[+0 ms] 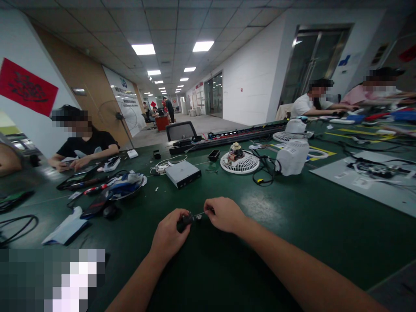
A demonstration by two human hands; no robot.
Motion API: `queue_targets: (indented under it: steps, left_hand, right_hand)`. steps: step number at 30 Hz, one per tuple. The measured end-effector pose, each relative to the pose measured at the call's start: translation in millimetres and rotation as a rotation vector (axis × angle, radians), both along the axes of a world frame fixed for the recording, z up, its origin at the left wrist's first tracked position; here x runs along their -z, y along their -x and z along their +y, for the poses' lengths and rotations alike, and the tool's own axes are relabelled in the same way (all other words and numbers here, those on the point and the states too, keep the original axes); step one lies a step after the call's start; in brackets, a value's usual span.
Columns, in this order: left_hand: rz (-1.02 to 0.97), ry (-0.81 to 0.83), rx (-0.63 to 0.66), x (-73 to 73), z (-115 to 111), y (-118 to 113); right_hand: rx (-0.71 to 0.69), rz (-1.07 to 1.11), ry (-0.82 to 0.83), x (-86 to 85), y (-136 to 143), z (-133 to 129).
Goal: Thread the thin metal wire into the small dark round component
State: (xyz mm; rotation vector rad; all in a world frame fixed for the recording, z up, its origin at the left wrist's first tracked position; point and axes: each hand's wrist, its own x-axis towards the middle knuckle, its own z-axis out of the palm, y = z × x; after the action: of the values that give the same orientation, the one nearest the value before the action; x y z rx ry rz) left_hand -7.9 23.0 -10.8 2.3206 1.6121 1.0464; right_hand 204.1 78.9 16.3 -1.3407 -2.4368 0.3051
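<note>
- Since the flat silver metal box with a dark front (183, 173) is easy to spot on the dark green counter (208, 273), I'll place everything off that.
- The small dark blocky part (186, 219) is on the wearer's side of the box, in the left hand (170, 234). Those fingers are closed around it, thumb on the near side.
- Right hand (225, 214) is also nearer than the box, off to its right. Fingers look pinched narrow on a thin pale rod or wire (203, 213), can't tell which.
- There's a tiny shiny metal piece (199, 217) between the hands too; too blurry to say what it's attached to.
- My guess on handling: the dark part is light and stiff, maybe a bit slippery, so grip the chunky body by its sides.
- The thin bit looks way more fragile imo. Light pinch, pull straight, don't bend it.
- Right of the box sits a round white plastic grille (240, 164), with a looped black cable (267, 171) further right.
</note>
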Motion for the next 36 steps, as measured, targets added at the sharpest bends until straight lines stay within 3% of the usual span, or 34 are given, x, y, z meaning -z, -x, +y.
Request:
queue_targets:
  steps: [5, 13, 17, 21, 29, 36]
  left_hand:
    - [0.009, -0.042, -0.126, 1.7, 3.5, 3.0]
    - [-0.001, -0.007, -0.164, 3.0, 4.3, 3.9]
    - [0.005, -0.004, -0.136, 1.6, 3.5, 3.7]
    - [-0.011, 0.016, -0.084, 0.5, 2.9, 3.0]
    - [-0.052, -0.066, 0.077, -3.8, -2.3, -4.1]
    - [-0.070, -0.183, 0.123, -4.5, -6.0, -5.3]
  right_hand:
    - [0.186, 0.087, 0.075, 2.6, 2.7, 0.8]
    - [0.148, 0.152, 0.219, 12.7, 15.7, 2.5]
    - [0.093, 0.190, 0.218, 16.5, 17.1, 3.1]
    - [0.076, 0.394, 0.192, 16.9, 15.0, 6.7]
    - [-0.102, 0.686, 0.358, 20.7, 22.2, 3.8]
    - [-0.094, 0.846, 0.368, 24.4, 25.8, 1.5]
